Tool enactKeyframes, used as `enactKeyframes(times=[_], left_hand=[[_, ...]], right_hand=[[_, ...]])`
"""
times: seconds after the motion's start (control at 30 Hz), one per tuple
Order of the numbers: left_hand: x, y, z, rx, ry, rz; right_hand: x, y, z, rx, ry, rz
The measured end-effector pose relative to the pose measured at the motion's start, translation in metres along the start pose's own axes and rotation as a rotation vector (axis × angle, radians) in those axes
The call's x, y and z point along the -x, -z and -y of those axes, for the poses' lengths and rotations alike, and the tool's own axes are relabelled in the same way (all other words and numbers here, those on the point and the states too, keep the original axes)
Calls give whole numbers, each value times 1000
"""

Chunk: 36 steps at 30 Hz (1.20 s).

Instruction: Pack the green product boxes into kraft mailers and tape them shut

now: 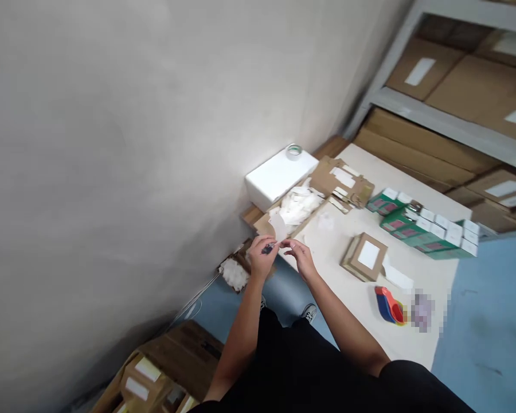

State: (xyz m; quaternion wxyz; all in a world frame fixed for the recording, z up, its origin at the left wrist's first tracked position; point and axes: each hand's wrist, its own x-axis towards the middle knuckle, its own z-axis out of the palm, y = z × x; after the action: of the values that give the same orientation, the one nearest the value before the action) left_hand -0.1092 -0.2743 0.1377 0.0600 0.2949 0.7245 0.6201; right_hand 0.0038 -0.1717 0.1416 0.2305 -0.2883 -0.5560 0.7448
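My left hand point(261, 256) is closed in a pinch on a small white paper slip point(278, 228) that sticks up from its fingers, and a small dark item shows at the fingertips. My right hand point(298, 254) is right beside it, fingers curled and pinching at the same slip's lower edge. Both hands hover over the near corner of a white table point(417, 172). Just beyond them an open cardboard box point(262, 222) holds a heap of white papers point(298, 205).
A white foam box point(275, 175) with a tape roll point(293, 151) stands by the wall. Flat cardboard pieces point(337, 180), a small labelled carton point(365, 256), green boxes point(425, 228) and a red-blue tape dispenser point(389, 305) lie on the table. Shelves of cartons point(456, 86) stand behind.
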Motion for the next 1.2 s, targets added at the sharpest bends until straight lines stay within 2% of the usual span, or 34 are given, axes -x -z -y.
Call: enactKeyframes(times=[0.1,0.17,0.27,0.37,0.43,0.53,0.6,0.67,0.8,0.93,1.1,1.2], left_hand=[[9,-69,-33,-33,-133,112],[18,-115,-51,-83,-208,189],[33,-180,-76,-141,-313,332],[50,-232,-95,-122,-360,504],[61,-261,-100,-59,-285,598],[74,-297,-96,115,30,662],[78,-318,-88,220,222,671],[79,-336,-79,267,301,682],[75,-361,-61,248,319,722],[73,-382,-33,156,343,727],[76,-410,5,-89,394,777],[77,-425,19,-271,406,821]], right_hand=[[14,56,39,-54,67,-146],[25,97,53,-54,77,-258],[44,160,60,-68,77,-448],[62,220,56,-87,101,-612],[72,255,53,-72,113,-672],[83,293,46,-54,112,-685],[85,308,39,-70,98,-677],[84,316,31,-96,76,-689],[72,328,10,-59,30,-775],[53,349,-14,96,-70,-858],[26,373,-50,291,-233,-1056],[16,377,-70,382,-291,-1101]])
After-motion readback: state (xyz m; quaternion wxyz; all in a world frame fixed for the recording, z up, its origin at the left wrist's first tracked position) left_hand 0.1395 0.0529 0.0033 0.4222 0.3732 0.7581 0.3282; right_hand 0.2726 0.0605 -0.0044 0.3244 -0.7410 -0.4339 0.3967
